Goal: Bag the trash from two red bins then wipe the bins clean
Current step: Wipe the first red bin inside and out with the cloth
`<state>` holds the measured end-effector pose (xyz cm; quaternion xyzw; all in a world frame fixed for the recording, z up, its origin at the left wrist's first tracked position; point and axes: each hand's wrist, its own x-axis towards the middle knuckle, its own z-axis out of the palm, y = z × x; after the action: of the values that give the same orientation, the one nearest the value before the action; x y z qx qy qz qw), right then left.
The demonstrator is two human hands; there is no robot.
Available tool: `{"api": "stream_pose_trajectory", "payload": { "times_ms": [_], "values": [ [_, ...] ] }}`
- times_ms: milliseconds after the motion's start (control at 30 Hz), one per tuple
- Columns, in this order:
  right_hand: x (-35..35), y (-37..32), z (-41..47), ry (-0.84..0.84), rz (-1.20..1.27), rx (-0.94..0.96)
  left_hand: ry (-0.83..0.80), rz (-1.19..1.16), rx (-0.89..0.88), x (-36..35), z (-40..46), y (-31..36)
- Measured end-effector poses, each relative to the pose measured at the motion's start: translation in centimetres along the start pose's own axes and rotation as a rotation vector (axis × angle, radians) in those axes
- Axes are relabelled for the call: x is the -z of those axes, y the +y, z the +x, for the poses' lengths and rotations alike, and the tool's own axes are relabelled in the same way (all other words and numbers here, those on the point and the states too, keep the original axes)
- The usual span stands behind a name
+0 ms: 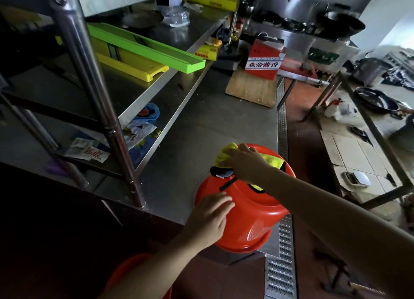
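Our left hand (209,213) rests flat on the red bin (251,211); our right hand (245,162) presses, perhaps grips, a yellow cloth (228,152) above it.

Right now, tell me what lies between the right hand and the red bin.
In the head view, a yellow cloth lies between the right hand and the overturned red bin; the hand presses it onto the bin.

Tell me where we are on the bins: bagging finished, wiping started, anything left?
No trash or bag is in view, so I cannot confirm the bagging. Wiping is under way: one red bin lies tipped on the steel counter, the left hand rests on its side to steady it, and the right hand presses a yellow cloth near its rim. A second red bin shows at the bottom edge; its state is unclear.
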<state>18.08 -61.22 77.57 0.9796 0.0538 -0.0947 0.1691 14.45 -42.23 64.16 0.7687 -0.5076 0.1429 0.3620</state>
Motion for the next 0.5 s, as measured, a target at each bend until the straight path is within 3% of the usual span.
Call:
{"api": "stream_pose_trajectory", "payload": {
  "times_ms": [133, 300, 500],
  "values": [
    [0.0, 1.9, 1.8, -0.068, 0.050, -0.025, -0.039, 0.104, -0.053, -0.8, 1.6, 0.1],
    [-0.2, 3.2, 3.5, -0.126, 0.194, -0.124, -0.097, 0.173, 0.033, -1.4, 3.2, 0.6],
    [-2.7, 7.7, 2.7, -0.134, 0.374, -0.429, -0.135, 0.246, -0.014, -1.3, 3.0, -0.5]
  ]
}}
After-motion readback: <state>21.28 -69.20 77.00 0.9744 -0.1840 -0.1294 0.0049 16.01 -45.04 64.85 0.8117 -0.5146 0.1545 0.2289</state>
